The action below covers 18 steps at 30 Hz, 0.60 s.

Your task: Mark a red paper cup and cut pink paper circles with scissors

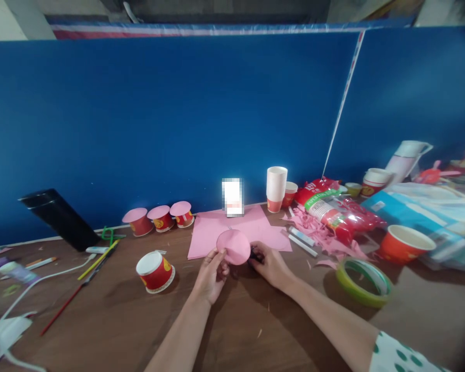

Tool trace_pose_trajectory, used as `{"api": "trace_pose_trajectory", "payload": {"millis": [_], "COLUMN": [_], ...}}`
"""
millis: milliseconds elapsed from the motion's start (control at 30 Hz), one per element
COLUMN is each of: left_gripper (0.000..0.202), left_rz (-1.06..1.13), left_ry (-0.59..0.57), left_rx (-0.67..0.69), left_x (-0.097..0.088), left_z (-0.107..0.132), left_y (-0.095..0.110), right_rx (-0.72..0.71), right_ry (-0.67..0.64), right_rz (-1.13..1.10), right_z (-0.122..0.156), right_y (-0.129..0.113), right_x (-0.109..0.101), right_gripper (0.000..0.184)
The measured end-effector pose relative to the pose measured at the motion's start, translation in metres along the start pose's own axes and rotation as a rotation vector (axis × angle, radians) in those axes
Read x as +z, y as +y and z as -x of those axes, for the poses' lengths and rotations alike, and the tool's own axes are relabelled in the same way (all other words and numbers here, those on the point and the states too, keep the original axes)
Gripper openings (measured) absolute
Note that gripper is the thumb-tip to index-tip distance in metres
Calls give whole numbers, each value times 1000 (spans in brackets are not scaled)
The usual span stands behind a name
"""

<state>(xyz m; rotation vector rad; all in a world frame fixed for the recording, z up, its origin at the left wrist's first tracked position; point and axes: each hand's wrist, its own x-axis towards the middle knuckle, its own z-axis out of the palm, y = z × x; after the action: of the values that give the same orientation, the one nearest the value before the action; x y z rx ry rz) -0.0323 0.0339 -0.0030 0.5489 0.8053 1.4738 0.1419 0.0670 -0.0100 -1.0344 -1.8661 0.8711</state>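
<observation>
My left hand (214, 273) pinches the lower left edge of a round pink paper disc (233, 247), held above the table. At the disc's right edge, my right hand (270, 263) is closed around the black handles of what look like scissors (252, 254). Their blades are mostly hidden behind the disc; a thin grey tip shows above it. Behind the disc lie pink paper sheets (205, 235). To the left, a red paper cup (155, 272) stands with its white base up. Farther back are three short red cups (163, 222) topped with pink discs.
Tall stacked paper cups (276, 188) stand by the blue partition (201, 113). Pink scraps (318, 230), a red plastic pack (329, 212), a green tape roll (362, 281) and an orange cup (405, 245) fill the right. A black cylinder (60, 219), brushes (73, 297) and a white cable (42, 281) lie left.
</observation>
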Motion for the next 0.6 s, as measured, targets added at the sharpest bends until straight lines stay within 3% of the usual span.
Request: {"api": "trace_pose_trajectory", "payload": {"millis": [367, 600], "left_gripper": [18, 17], "left_rz": [-21, -20], "left_ry": [-30, 44], "left_rx": [-7, -35], "left_x": [0, -1], "left_z": [0, -1], "left_y": [0, 0], "right_rx": [-12, -43], "right_ry": [7, -2], "right_rz": [48, 83], "right_z": [0, 0], "right_y": [7, 2], "right_x": [2, 0], "right_gripper": [33, 29]}}
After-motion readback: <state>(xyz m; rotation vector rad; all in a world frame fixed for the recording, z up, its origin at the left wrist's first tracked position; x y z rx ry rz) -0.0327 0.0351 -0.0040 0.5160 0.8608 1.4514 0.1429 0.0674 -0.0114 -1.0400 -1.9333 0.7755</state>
